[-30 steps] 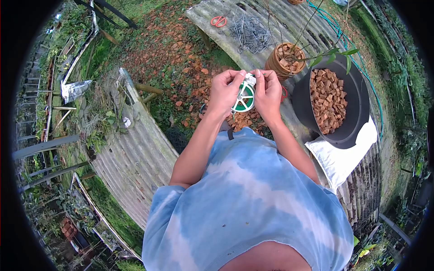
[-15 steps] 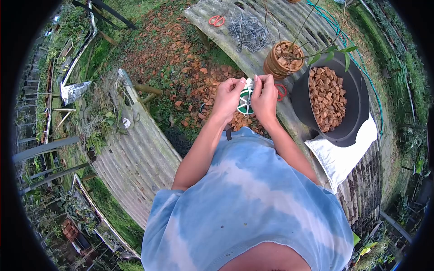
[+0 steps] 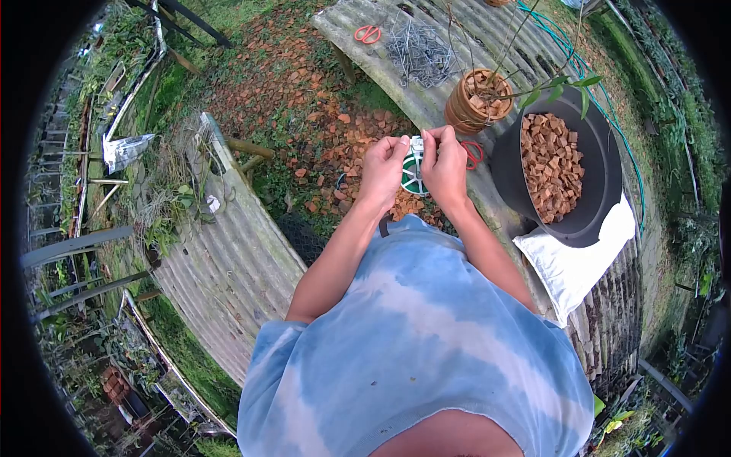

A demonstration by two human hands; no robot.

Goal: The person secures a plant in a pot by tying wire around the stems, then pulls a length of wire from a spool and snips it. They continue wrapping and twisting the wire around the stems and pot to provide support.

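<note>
A round green and white spool [image 3: 413, 177] hangs between my two hands in front of my body. My left hand [image 3: 384, 169] is at its left side, thumb and fingers pinched near the white top part. From the right, my right hand [image 3: 445, 166] closes its fingers on the same white top edge. What the left fingertips pinch is too small to make out. Red-handled scissors or a similar red tool [image 3: 472, 154] lie just right of my right hand, partly hidden by it.
On the corrugated bench [image 3: 499, 186] at right stand a clay pot [image 3: 464, 114] with a leafy stem and a black tub [image 3: 609, 175] of brown chunks. A white bag [image 3: 579, 266], metal wires [image 3: 419, 52] and red scissors [image 3: 367, 34] lie there. Another corrugated bench [image 3: 228, 259] is at left.
My left fingertips have moved slightly left and down, a little farther from the right ones. The spool shows slightly lower and turned a bit.
</note>
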